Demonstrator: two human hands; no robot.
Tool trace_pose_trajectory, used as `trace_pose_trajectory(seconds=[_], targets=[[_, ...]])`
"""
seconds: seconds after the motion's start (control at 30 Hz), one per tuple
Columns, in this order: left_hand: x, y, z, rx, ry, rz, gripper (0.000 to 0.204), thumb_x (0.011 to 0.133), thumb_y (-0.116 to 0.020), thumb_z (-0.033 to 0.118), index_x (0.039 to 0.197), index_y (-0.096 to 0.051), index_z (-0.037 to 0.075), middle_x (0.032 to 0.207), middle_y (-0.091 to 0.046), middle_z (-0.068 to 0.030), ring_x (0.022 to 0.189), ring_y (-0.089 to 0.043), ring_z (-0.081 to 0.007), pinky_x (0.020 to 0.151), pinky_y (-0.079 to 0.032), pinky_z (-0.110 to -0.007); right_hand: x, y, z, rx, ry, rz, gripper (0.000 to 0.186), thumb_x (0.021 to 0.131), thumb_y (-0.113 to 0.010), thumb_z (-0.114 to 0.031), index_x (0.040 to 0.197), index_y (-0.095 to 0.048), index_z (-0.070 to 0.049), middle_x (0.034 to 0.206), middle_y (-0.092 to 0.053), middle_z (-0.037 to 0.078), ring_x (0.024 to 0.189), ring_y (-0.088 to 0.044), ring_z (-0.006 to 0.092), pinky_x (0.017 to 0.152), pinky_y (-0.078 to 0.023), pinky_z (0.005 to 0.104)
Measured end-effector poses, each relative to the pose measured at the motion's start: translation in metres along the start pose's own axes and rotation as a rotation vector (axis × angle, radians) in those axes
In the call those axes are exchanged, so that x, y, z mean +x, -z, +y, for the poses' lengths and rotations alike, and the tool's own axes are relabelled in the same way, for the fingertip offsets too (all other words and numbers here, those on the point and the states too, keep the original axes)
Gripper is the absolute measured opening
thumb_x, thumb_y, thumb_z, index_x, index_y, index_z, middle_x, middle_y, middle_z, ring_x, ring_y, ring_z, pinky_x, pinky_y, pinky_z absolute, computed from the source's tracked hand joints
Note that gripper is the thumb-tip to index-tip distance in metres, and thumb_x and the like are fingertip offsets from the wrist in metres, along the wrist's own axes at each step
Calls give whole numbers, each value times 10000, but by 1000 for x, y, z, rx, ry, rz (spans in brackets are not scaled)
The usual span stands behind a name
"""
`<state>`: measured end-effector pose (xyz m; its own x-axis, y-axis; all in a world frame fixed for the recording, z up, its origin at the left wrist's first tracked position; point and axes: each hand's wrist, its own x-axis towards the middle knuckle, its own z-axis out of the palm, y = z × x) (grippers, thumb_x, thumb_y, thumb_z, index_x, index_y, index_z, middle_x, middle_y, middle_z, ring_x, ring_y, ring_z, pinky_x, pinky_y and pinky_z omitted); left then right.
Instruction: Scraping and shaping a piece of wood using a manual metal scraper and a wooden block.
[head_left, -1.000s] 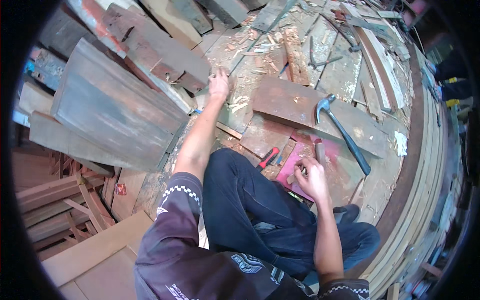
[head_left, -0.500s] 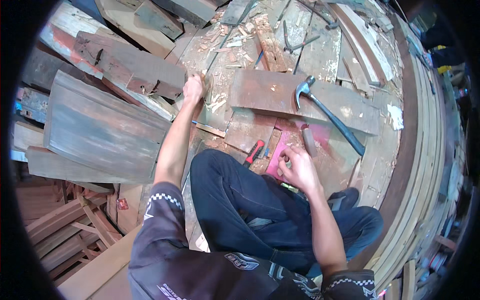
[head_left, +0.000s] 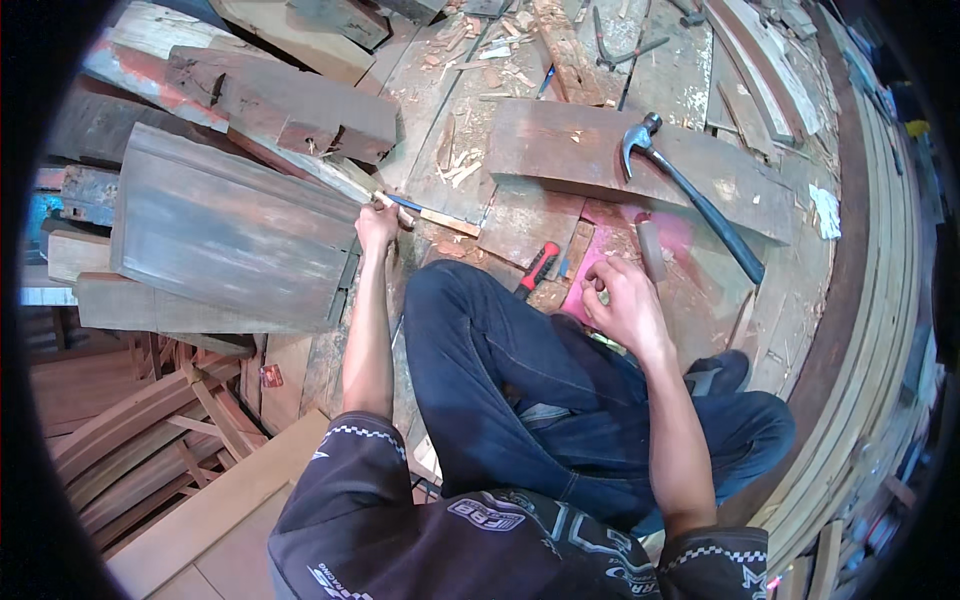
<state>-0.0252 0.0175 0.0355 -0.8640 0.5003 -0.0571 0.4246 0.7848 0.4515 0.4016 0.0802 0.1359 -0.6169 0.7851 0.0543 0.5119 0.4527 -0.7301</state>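
Note:
My left hand [head_left: 377, 226] is closed low beside a painted curved panel [head_left: 240, 235]. Something slim and pale shows at its fingers, too small to name. Right by it lie a blue strip [head_left: 404, 201] and a short light wood strip [head_left: 450, 222]. Over a pink patch [head_left: 585, 285], my right hand [head_left: 628, 305] is held with curled fingers pinched together; what they hold, if anything, is hidden. A red-and-black handled tool [head_left: 538, 270] lies left of it, and a rounded brown wooden piece [head_left: 650, 248] just beyond. A claw hammer [head_left: 690, 195] rests on a thick wooden block [head_left: 560, 150].
Timber beams [head_left: 290, 105] are stacked at the left. Wood chips [head_left: 465, 165] litter the plank floor. Pincers [head_left: 620, 55] and a rough wood piece [head_left: 570, 60] lie at the far side. Long boards [head_left: 850, 350] run along the right. My crossed legs [head_left: 490, 370] fill the near middle.
My left hand has come nearer, from the end of the dark beam down to the edge of the painted panel. My right hand keeps its curled pose. The whole view has shifted slightly.

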Motion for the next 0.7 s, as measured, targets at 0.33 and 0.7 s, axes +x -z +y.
trace_pose_trajectory(seconds=[0.33, 0.7], targets=[[-15, -17, 10, 84, -51, -41, 378, 825, -682, 360, 970, -637, 14, 898, -691, -208, 910, -661, -369, 790, -514, -449, -2, 1, -2, 3, -23, -41, 184, 775, -606, -130, 838, -613, 42, 857, -602, 230, 854, -589, 390, 787, -473, 473], [-37, -8, 25, 147, -208, -64, 362, 849, -643, 333, 1093, -548, 83, 873, -690, -158, 854, -663, -361, 734, -512, -471, -2, -3, 5, -25, 41, 38, 126, 760, -590, -95, 799, -607, 24, 772, -584, 169, 747, -597, 334, 686, -487, 421]])
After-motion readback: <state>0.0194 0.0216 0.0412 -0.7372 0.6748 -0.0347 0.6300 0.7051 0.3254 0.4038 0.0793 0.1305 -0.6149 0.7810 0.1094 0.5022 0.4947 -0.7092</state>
